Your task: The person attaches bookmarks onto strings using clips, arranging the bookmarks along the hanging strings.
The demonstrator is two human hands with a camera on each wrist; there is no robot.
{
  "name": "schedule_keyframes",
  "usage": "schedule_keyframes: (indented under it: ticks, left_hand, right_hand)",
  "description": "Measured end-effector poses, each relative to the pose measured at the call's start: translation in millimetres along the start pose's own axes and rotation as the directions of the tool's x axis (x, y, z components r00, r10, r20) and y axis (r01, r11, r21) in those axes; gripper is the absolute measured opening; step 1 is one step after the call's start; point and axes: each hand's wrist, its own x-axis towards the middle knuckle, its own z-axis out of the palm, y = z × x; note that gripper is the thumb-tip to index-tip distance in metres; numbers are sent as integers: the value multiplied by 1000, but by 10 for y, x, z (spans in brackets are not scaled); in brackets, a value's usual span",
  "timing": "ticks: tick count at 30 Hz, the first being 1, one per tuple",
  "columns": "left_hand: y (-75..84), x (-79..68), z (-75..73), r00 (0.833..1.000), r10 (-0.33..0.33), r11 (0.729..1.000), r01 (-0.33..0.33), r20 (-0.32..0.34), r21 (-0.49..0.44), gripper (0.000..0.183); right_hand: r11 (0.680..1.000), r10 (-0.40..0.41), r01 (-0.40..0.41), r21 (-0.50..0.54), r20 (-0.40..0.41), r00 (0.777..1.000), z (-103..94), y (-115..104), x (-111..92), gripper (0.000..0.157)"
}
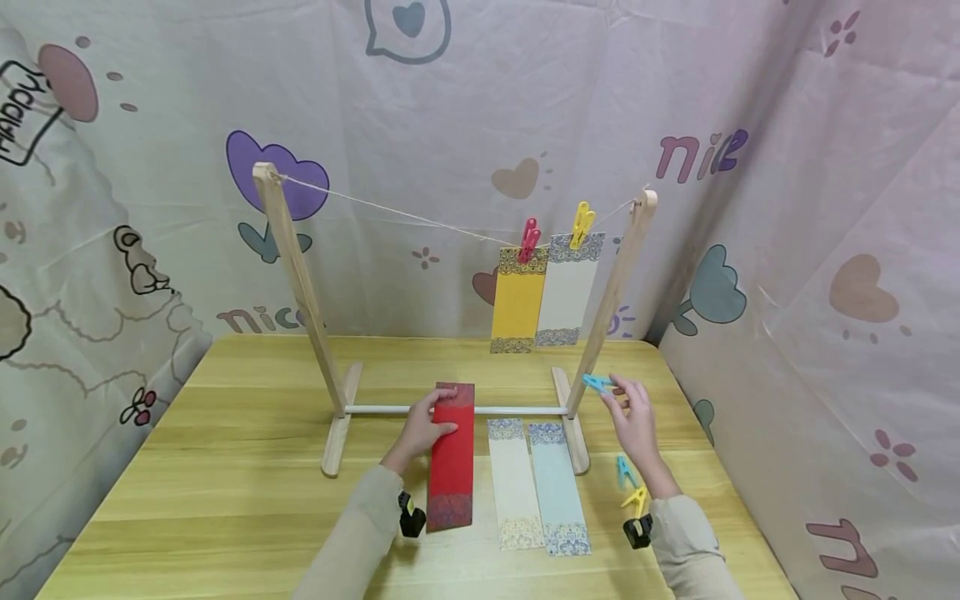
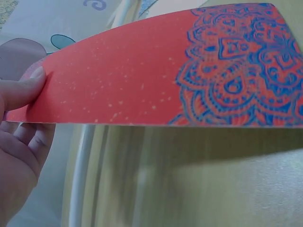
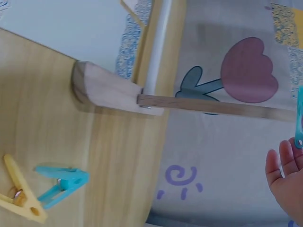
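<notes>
While the left hand (image 1: 422, 428) pinches a red card (image 1: 453, 458), the right hand (image 1: 635, 418) pinches a blue clip (image 1: 591, 380).

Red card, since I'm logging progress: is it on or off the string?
Off: in the head view the left hand holds the red card below the string, apart from it.

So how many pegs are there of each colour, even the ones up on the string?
Blue: 2 (held blue peg in the right hand, loose blue peg on the table)
Yellow: 2 (clipped yellow peg on the white card, loose yellow peg on the table)
Red: 1 (red peg on the yellow card)
Total: 5 pegs
</notes>
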Motion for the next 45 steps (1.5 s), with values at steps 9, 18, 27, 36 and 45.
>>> schedule_keyframes:
  ticks: [9, 18, 27, 36, 45]
  left_hand:
    - [132, 17, -41, 1000, 18, 1000, -18, -11, -9, 47]
    - [229, 43, -74, 999, 22, 1000, -22, -40, -15, 47]
    - [308, 95, -130, 997, 56, 998, -58, -53, -20, 46]
    - [672, -13, -179, 994, 106, 994, -106, -26, -7, 42]
    - [524, 168, -202, 993, 117, 993, -116, -26, 27, 45]
  right_hand:
    - [995, -83, 84, 50, -34, 996, 8, -99, 125, 34]
    - [988, -135, 139, 62, -58, 989, 19, -173, 239, 33]
    - [982, -165, 170, 80, -66, 984, -5, -462, 367, 31]
    - [982, -178, 182, 59, -71, 981, -11, -794, 478, 31]
    - [967, -225, 232, 103, -78, 971, 17, -857, 571, 30]
